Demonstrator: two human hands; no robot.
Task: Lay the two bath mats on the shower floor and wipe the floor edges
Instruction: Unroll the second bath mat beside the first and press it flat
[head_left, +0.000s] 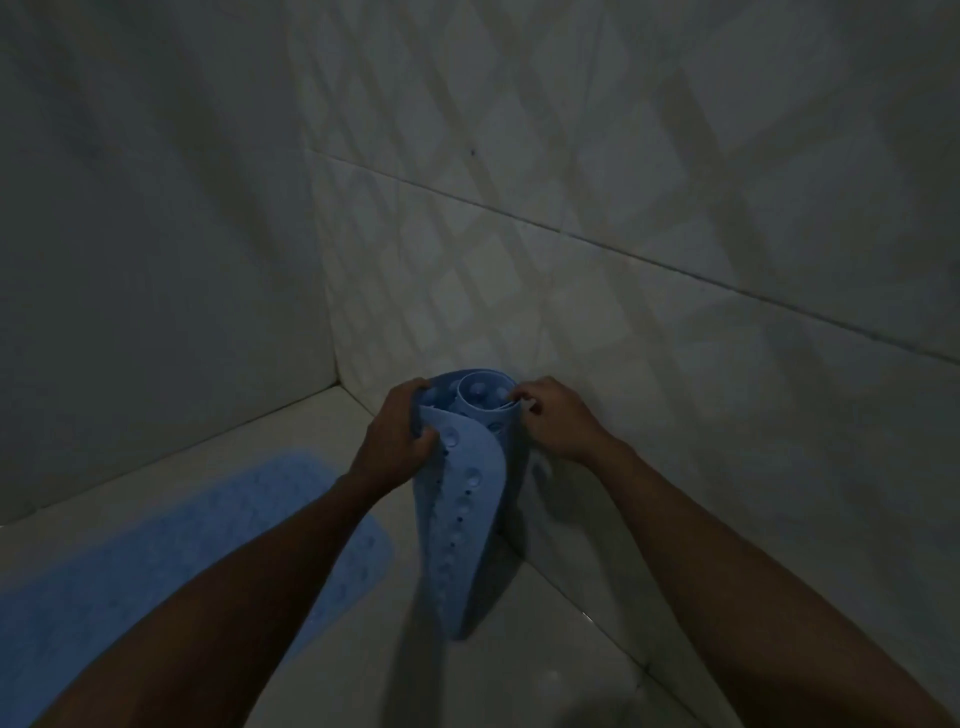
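Both hands gripped the rolled blue bath mat (467, 483), which stood upright in the shower corner: the left hand (397, 436) clasped its loose outer flap, the right hand (553, 415) pinched the top rim. Another blue mat (171, 561) lay flat on the pale floor (519, 649) to the left, near the wall (623, 260).

Flat blue rubber bath mat with suction bumps (171, 561): cut off by left edge; part hidden under the left forearm; surface blurred.
Rolled blue rubber bath mat, standing upright (467, 499): lower end blurred; floor contact unclear; inner coils hidden.
Left hand (397, 439): fingertips hidden behind the roll.
Right hand (553, 418): fingertips indistinct at the roll's rim.
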